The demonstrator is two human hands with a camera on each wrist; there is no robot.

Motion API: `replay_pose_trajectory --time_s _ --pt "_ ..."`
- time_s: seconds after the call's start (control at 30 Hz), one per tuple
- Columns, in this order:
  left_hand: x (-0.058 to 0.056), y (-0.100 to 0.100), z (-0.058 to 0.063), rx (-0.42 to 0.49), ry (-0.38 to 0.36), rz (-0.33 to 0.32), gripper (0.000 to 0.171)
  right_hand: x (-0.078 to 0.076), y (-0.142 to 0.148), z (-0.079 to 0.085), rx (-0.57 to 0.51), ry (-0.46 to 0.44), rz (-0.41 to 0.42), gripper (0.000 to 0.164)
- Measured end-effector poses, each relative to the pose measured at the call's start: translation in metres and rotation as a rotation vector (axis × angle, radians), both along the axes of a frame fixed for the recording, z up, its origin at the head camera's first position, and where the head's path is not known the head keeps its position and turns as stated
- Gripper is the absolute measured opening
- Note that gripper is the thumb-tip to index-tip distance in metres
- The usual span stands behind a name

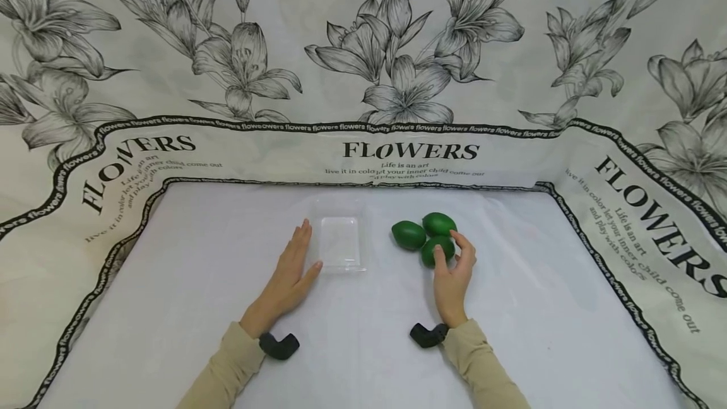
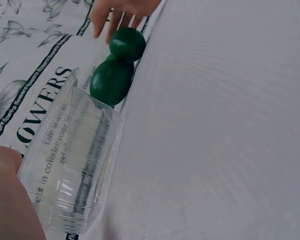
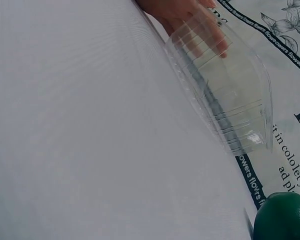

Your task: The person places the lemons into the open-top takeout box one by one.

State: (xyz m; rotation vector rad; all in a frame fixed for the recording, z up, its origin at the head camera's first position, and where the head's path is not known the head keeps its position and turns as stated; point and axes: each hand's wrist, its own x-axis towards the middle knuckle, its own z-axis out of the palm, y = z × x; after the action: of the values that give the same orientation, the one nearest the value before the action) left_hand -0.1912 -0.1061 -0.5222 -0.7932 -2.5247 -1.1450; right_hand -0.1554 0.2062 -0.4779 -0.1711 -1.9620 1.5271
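Observation:
A clear plastic box (image 1: 339,240) stands on the white cloth, its walls see-through. Along its left side lies my left hand (image 1: 286,276), fingers straight and thumb at the near left corner. To the right of the box three green limes sit in a cluster: a left one (image 1: 408,235), a far one (image 1: 440,225) and a near one (image 1: 438,252). My right hand (image 1: 454,276) grips the near lime, thumb on its front and curled fingers at its right side. In the right wrist view one lime (image 3: 282,220) shows at the lower corner; the holding fingers are outside that view.
White cloth (image 1: 352,346) covers the table. A floral-printed cloth with lettering (image 1: 411,151) rises behind and at both sides like a low wall. Each wrist carries a black camera mount, the left one (image 1: 279,346) and the right one (image 1: 428,335).

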Motion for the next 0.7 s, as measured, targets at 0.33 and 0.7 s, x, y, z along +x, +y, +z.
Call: replay_pose_trajectory --time_s 0.33,0.7 --pt "0.000 0.000 -0.001 -0.007 0.018 -0.001 0.073 -0.013 0.014 -0.031 0.018 -0.148 0.025 0.059" --pt "0.000 0.001 -0.001 -0.001 0.039 -0.007 0.073 -0.012 0.014 -0.031 0.104 -0.181 0.028 0.071"
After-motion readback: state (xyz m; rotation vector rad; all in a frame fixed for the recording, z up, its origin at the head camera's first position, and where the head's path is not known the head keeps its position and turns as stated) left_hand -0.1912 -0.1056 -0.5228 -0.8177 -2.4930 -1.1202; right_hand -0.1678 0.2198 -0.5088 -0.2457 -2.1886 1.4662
